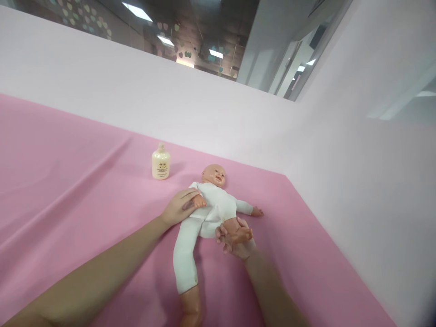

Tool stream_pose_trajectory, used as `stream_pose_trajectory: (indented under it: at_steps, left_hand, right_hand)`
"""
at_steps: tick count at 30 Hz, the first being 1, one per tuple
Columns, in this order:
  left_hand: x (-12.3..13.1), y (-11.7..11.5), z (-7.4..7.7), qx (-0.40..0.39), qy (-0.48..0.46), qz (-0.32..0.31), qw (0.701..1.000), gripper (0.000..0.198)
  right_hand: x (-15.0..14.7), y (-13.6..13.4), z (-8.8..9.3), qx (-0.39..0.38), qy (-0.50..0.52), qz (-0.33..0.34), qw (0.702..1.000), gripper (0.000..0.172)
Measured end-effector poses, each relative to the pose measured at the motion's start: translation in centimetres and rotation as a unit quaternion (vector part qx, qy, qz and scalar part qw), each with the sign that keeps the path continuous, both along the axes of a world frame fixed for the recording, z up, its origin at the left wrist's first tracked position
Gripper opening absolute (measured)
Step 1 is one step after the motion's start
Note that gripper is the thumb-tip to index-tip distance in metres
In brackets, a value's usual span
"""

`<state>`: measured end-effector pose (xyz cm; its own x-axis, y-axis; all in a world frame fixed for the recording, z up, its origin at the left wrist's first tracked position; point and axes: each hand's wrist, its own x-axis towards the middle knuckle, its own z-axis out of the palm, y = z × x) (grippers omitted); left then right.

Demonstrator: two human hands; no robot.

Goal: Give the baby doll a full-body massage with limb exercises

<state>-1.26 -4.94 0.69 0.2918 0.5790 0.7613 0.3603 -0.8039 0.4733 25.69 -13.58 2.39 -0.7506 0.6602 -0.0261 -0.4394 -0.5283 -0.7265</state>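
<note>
A baby doll (218, 200) with a soft white cloth body lies on its back, its head away from me. My left hand (179, 206) is closed over the arm at the doll's left side in the picture; the doll's small hand pokes out by my fingers. One bent leg of the doll rests in my right hand (238, 243), whose fingers curl round it from below near the foot. The other leg stretches straight toward me. A cream-coloured bottle (161, 163) with dark print stands upright beyond my left hand, apart from the doll.
Pink cloth (85, 190) covers the surface under the doll, with a raised fold at the left. A white wall (153, 100) borders it at the back and right. Above is a window (204, 36) showing ceiling lights and hanging heart shapes.
</note>
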Motion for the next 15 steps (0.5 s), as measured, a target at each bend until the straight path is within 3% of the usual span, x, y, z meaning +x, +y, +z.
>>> stream_pose_trajectory:
  at_steps: [8,11,15]
  left_hand:
    - [0.11,0.3,0.03,0.01,0.039,-0.01,0.999,0.035]
    - [0.07,0.13,0.2,-0.02,0.001,-0.007,1.0,0.036]
    - [-0.14,0.34,0.08,-0.106,-0.111,0.036,0.987,0.039]
  right_hand:
    - [-0.56,-0.03,-0.37,-0.053,-0.059,-0.063,0.995,0.049]
    - [-0.45,0.0,-0.21,-0.038,-0.052,-0.056,0.996,0.051]
    - [-0.2,-0.17,-0.29,0.025,-0.039,0.005,0.999,0.057]
